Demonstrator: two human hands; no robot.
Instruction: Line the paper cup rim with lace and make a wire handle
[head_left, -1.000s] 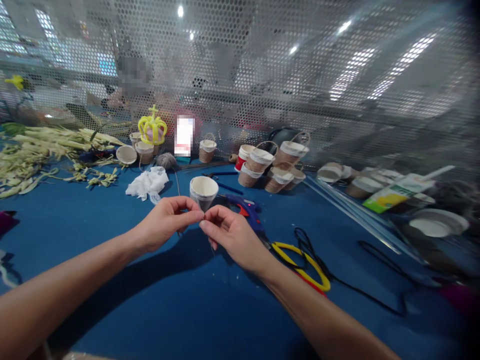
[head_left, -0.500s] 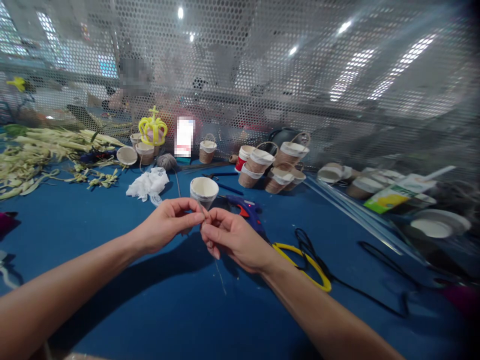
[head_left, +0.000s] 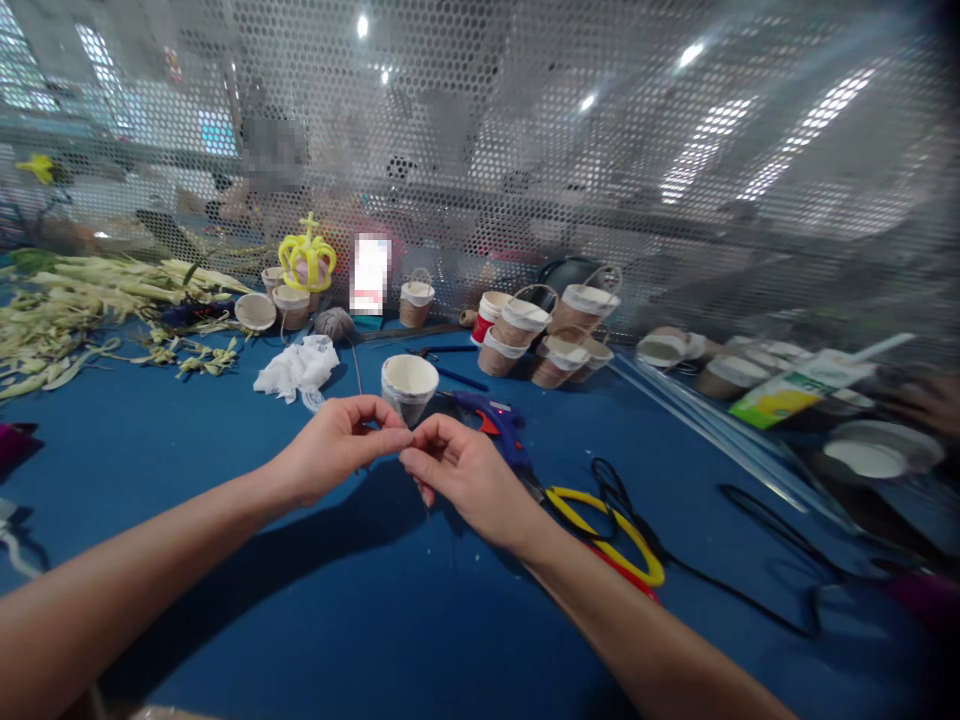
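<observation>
My left hand (head_left: 337, 450) and my right hand (head_left: 469, 480) meet at the fingertips over the blue table, thumb pressed to forefinger on each. Between them they pinch a thin strand of grey yarn, mostly hidden by the fingers. A length of the same yarn (head_left: 356, 366) runs from a grey yarn ball (head_left: 334, 323) toward my left hand. Just beyond my fingertips stands a small paper cup (head_left: 409, 405), upright, white inside, with grey on its outer side. A blue hot glue gun (head_left: 496, 428) with a red trigger lies right of the cup.
A tool's yellow-and-red handles (head_left: 641, 548) lie beside my right forearm near a black cord (head_left: 739, 598). Small brown baskets (head_left: 559, 360) stand before a perforated metal screen (head_left: 450, 120). White lace (head_left: 298, 368) and dried husks (head_left: 90, 290) are at left, clear rods (head_left: 712, 430) at right.
My fingertips have drawn slightly closer together. The loose strand hanging under my right hand now shows less, and red shows beside the yellow handle.
</observation>
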